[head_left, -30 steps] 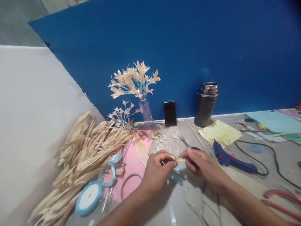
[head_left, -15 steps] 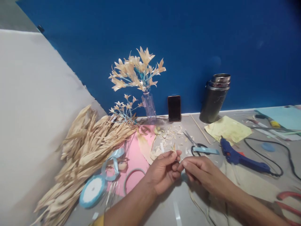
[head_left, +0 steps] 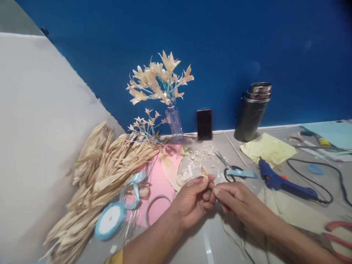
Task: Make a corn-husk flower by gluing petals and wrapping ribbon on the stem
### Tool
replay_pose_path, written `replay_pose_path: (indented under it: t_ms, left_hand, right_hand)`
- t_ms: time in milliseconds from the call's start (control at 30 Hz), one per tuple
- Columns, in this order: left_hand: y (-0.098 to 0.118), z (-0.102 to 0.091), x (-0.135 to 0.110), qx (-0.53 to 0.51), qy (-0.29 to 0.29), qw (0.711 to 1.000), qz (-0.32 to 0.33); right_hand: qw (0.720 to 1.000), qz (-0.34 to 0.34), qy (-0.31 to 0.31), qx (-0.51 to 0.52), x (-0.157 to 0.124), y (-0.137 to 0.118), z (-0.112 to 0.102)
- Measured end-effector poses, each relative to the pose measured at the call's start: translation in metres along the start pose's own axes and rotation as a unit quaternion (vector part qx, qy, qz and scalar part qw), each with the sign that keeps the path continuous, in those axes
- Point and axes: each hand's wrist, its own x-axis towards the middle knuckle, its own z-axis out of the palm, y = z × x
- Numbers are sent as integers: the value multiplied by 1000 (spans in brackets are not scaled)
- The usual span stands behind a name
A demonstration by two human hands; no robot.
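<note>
While the left hand (head_left: 196, 198) sits just below the centre of the frame, its thumb and forefinger pinch a small husk flower (head_left: 204, 172), whose pointed tip stands up above the fingers; its other fingers curl loosely. The right hand (head_left: 235, 200), just beside it toward the lower right, has its thumb and forefinger pressed together close to the left fingers; I cannot tell whether anything thin lies between them.

Just above the right hand, scissors (head_left: 226, 165) lie with a strip of light blue ribbon (head_left: 243, 173) across their black handles. Pale trimmings (head_left: 199, 154) are scattered above the left hand. Right of centre lies a blue glue gun (head_left: 287, 186), near a yellow paper (head_left: 268, 148). A pink sheet (head_left: 156, 183) lies left of the hands, beside a large heap of dried husks (head_left: 104, 183), with a ribbon spool (head_left: 110, 221) at the lower left. Upper centre, pale flowers (head_left: 158, 80) stand in a clear bottle (head_left: 174, 124), near an upright phone (head_left: 204, 124).
</note>
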Motion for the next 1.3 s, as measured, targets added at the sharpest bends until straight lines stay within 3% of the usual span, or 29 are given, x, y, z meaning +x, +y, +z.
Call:
replay_pose_path:
  t_ms: [333, 700, 1300]
  left_hand:
    - [-2, 0, 0, 5, 4, 1000, 6]
    - [-15, 5, 4, -50, 70, 996, 38]
    - [-19, 6, 4, -35, 67, 997, 35]
  right_hand:
    - [999, 15, 8, 33, -2, 1, 1]
    - [997, -31, 55, 36, 1, 8, 14]
    - [991, -16, 63, 116, -1, 9, 22]
